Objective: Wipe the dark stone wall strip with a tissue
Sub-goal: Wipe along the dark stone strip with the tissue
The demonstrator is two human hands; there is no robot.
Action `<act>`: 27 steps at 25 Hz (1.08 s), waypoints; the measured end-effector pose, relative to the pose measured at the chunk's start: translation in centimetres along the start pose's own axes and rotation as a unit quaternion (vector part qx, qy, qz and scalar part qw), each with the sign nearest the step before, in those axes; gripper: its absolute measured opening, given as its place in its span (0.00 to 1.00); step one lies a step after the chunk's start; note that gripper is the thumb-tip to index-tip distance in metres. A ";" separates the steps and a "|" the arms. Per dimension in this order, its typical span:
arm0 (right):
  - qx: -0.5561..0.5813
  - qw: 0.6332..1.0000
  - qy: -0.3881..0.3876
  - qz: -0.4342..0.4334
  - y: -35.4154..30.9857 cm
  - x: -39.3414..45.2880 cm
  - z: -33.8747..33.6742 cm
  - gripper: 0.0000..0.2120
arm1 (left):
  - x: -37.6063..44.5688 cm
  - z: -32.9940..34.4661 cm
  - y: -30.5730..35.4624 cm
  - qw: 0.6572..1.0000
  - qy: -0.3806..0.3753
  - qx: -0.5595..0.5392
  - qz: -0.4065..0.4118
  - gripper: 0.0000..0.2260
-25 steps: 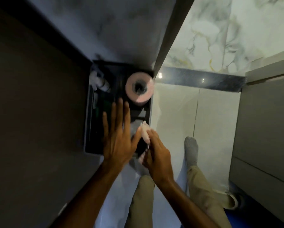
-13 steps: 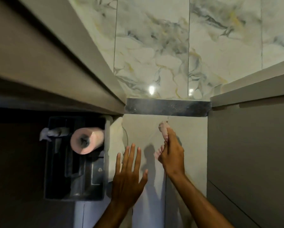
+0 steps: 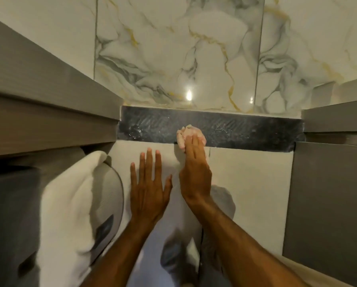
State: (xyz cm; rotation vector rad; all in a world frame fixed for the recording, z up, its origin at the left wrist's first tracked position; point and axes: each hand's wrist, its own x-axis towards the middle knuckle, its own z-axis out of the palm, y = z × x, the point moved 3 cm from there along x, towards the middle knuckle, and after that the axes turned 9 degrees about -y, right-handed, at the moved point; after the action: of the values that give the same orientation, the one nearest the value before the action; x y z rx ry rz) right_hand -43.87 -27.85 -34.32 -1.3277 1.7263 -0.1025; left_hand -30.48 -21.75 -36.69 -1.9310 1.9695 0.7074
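A dark stone strip (image 3: 246, 129) runs across the wall between the marble tiles above and the plain pale tiles below, with faint smear marks on it. My right hand (image 3: 195, 172) presses a crumpled pale pink tissue (image 3: 191, 132) against the strip's lower middle; my fingers cover part of the wad. My left hand (image 3: 149, 187) lies flat with its fingers spread on the pale tile (image 3: 256, 183) just below the strip, left of the right hand, holding nothing.
A white towel (image 3: 69, 204) hangs at the left in front of a rounded grey fixture (image 3: 111, 195). Grey cabinet panels close in on the left (image 3: 38, 104) and right (image 3: 328, 199). Marble tiles (image 3: 173, 48) rise above the strip.
My view has risen from the toilet roll holder to the wall. My right hand carried the tissue up onto the dark strip. My left hand followed and settled flat on the pale tile.
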 end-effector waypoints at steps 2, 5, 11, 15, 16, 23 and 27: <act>0.019 0.999 -0.044 -0.018 2.6 2.6 4.0 0.31 | 2.3 4.7 -1.8 1.000 0.002 -0.001 -0.017 0.35; -0.037 0.994 0.002 -0.100 5.1 4.1 7.9 0.23 | 4.6 10.1 -3.9 0.999 0.016 0.044 -0.016 0.34; -0.172 0.947 0.176 -0.205 7.7 6.5 11.7 0.27 | 5.9 13.9 -5.6 0.990 0.137 0.037 0.018 0.33; -0.156 0.950 0.191 -0.190 6.5 8.8 12.7 0.30 | 5.7 14.9 -6.2 0.987 0.157 0.023 0.036 0.30; -0.165 0.950 0.191 -0.186 6.7 9.1 12.7 0.30 | 5.7 15.1 -6.1 0.986 0.162 0.015 0.037 0.30; -0.220 0.955 0.144 -0.139 6.4 9.7 10.9 0.33 | 5.6 14.6 -6.0 0.985 0.174 -0.013 0.016 0.32; -0.250 0.943 0.127 -0.181 -0.9 16.0 12.7 0.33 | 5.9 15.2 -6.2 0.973 0.217 -0.049 -0.055 0.31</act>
State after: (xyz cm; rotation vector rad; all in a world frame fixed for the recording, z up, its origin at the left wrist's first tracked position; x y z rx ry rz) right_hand -34.23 -35.43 -50.70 -2.0818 1.7662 -0.0432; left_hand -26.67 -18.50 -53.37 -2.3972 2.0725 0.3798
